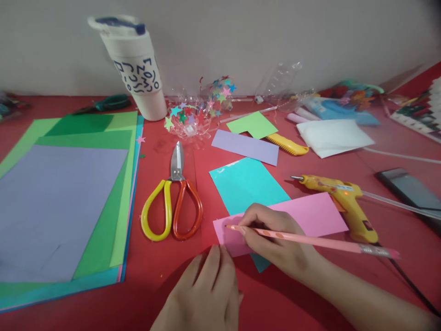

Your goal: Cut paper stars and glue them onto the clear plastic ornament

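Pinched in my right hand (279, 234) is a pink pencil (317, 241), its tip on the left part of a pink paper strip (319, 214). The strip lies across a turquoise sheet (248, 186). My left hand (210, 287) rests palm down at the strip's lower left corner, fingers laid flat and close together; its thumb is mostly hidden. Scissors (177, 179) with one yellow and one red handle lie to the left of the strip, blades pointing away. A yellow glue gun (344, 197) lies by the strip's right end.
Stacked coloured sheets (65, 207) cover the left side. Behind stand a white tumbler (138, 69) and a clear dish with star shapes (189, 122). A purple strip (244, 146), green paper (253, 125), yellow cutter (287, 144), white packet (334, 135) and phone (409, 188) lie right of centre.
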{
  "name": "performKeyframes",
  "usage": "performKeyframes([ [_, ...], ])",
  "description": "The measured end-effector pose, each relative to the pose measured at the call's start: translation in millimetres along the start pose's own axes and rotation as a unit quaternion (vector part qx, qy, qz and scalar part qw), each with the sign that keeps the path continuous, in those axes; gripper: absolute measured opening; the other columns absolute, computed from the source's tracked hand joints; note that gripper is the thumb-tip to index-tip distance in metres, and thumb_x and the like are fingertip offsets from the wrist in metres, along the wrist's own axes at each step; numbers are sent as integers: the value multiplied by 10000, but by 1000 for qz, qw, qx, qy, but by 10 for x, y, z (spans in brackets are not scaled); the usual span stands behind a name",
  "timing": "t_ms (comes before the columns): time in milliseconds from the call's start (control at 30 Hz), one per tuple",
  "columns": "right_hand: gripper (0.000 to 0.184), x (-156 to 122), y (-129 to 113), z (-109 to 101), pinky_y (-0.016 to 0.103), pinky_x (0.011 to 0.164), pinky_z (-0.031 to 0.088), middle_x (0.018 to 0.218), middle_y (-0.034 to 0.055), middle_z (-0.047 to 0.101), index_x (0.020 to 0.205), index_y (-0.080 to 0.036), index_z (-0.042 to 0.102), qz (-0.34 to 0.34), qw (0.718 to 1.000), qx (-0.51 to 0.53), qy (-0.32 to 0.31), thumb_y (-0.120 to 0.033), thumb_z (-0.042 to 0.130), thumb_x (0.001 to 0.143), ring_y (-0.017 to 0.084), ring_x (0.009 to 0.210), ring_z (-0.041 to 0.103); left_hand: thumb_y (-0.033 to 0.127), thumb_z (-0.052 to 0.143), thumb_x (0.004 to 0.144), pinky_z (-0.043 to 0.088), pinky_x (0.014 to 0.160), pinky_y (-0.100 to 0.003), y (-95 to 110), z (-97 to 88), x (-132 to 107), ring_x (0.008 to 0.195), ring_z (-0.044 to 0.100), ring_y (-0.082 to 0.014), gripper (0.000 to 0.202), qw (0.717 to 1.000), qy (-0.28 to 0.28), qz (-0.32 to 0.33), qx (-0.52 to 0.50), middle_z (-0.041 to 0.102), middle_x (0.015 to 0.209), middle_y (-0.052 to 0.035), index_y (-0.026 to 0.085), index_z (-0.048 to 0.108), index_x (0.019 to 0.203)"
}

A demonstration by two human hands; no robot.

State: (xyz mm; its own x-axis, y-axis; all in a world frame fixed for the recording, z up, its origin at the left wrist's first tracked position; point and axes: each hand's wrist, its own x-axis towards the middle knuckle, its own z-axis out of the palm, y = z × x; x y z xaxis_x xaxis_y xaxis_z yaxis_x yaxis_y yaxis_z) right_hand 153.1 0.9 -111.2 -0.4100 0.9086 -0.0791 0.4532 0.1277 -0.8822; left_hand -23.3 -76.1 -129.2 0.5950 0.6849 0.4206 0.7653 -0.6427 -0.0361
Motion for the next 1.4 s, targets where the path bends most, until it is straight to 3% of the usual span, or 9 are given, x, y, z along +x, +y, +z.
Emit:
performKeyframes([
  [467,140,-29,6,8,199,440,316,540,-54,516,669,-213,513,-31,999,-34,21,-178,480,801,89,458,411,92,437,878,491,737,-304,-6,0,-11,872,651,-204,251,1000,2,3,-12,730,908,-100,91,675,960],
  [900,143,-63,-1,-8,196,422,297,505,-60,488,630,-220,430,4,999,-46,14,-158,448,757,91,445,430,82,444,872,507,733,-308,-12,3,9,847,665,-209,231,1000,2,6,-20,729,901,-98,80,661,951],
  [1133,131,-61,-36,-24,189,391,282,478,-50,489,595,-221,414,19,998,-62,9,-162,433,710,92,409,419,71,408,893,517,718,-297,-26,-12,58,850,665,-196,262,999,25,10,-20,735,861,-87,93,668,909],
  [1400,140,-52,-40,-41,178,397,287,478,-62,459,588,-215,411,14,997,-73,3,-151,444,709,87,423,403,81,304,942,506,663,-287,-26,-29,125,710,690,-184,394,998,44,-19,-32,742,742,-72,86,666,787],
])
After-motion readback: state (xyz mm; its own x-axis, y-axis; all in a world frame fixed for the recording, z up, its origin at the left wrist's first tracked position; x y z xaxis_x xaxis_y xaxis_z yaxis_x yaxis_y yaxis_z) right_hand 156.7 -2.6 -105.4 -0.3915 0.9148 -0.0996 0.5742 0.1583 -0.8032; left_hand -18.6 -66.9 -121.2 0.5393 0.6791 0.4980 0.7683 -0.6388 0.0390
